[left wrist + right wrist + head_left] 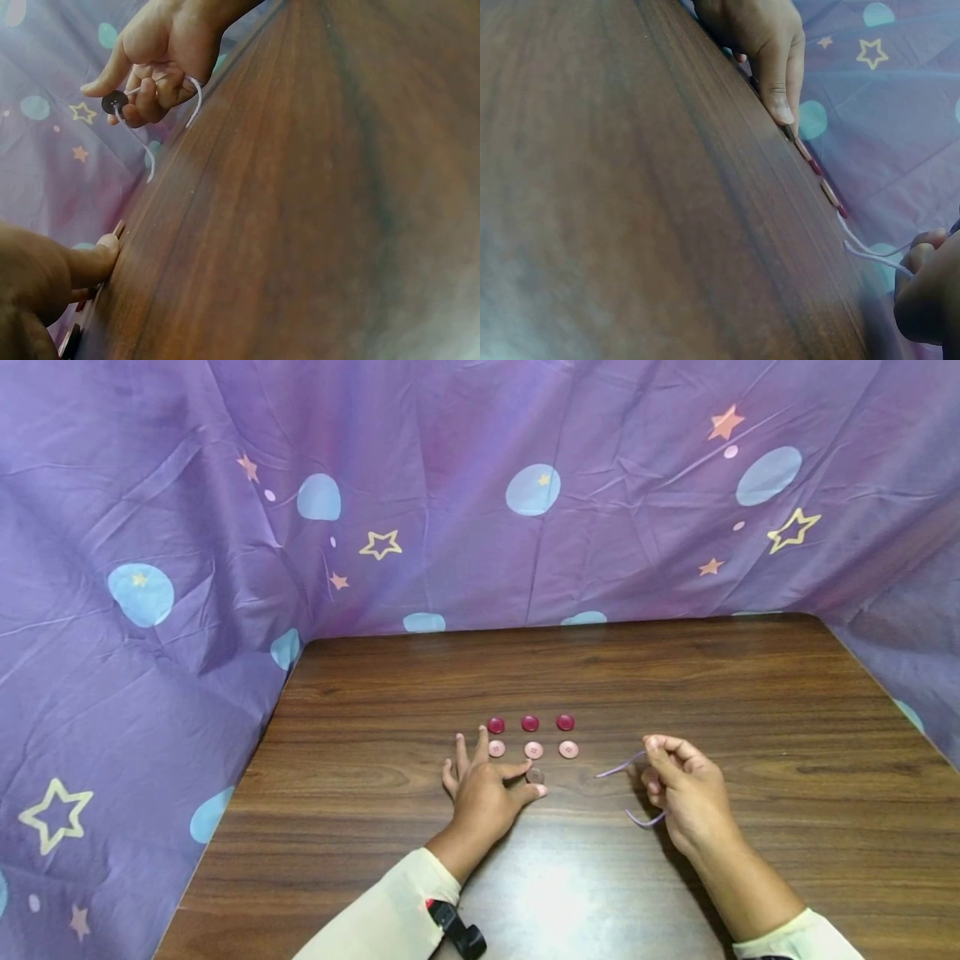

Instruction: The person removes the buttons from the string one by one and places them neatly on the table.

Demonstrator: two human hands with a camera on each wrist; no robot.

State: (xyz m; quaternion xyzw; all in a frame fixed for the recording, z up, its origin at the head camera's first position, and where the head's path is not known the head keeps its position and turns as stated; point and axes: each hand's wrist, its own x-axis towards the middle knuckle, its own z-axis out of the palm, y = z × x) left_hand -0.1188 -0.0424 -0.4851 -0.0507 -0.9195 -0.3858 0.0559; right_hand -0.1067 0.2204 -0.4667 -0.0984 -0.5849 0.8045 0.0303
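Observation:
My left hand [486,789] pinches a brown button [535,776] on the table between thumb and index finger, its other fingers spread. A dark button [70,342] also shows beside this hand in the left wrist view. Just above lie three pink buttons [533,750] in a row, and behind them three dark red buttons [530,723]. Held over the table to the right, my right hand [690,785] grips a purple string [621,766], both ends hanging loose. In the left wrist view a dark button [115,103] is threaded on that string at the right fingertips.
The brown wooden table [360,693] reaches back to a purple curtain [465,435] with stars and blue spots, which also hangs along the left and right. A black strap [457,928] sits on the left sleeve. Light glares off the table's front.

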